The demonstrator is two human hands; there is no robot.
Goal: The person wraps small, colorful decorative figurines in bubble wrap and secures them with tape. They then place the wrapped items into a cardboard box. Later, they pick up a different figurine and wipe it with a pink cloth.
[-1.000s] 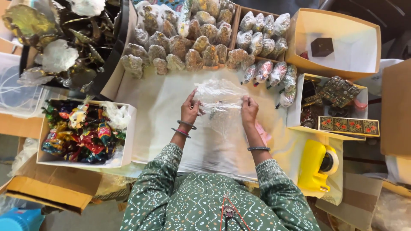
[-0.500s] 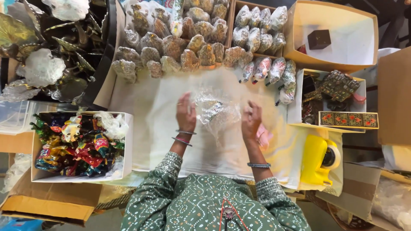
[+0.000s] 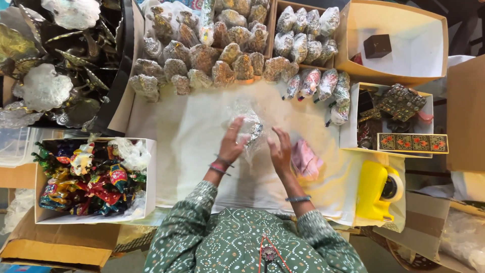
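Wrapping looks underway: left hand (image 3: 231,144) and right hand (image 3: 279,150), fingers spread, press clear plastic wrap (image 3: 247,124) around a small figurine mid-desk; tucking seems next.

What sits inside the crumpled clear plastic wrap (image 3: 248,124) cannot be told; only a dark glint shows through the film. The left hand (image 3: 232,143) covers the wrap's near-left side, and motion blurs the right hand (image 3: 279,150), so its grip is unclear. The pink cloth (image 3: 305,159) is partly tucked behind that hand. The cardboard box (image 3: 467,116) runs off the right edge, and the brass ornaments (image 3: 45,55) off the left and top. The wrapped figurines (image 3: 212,45) are too veiled to identify.
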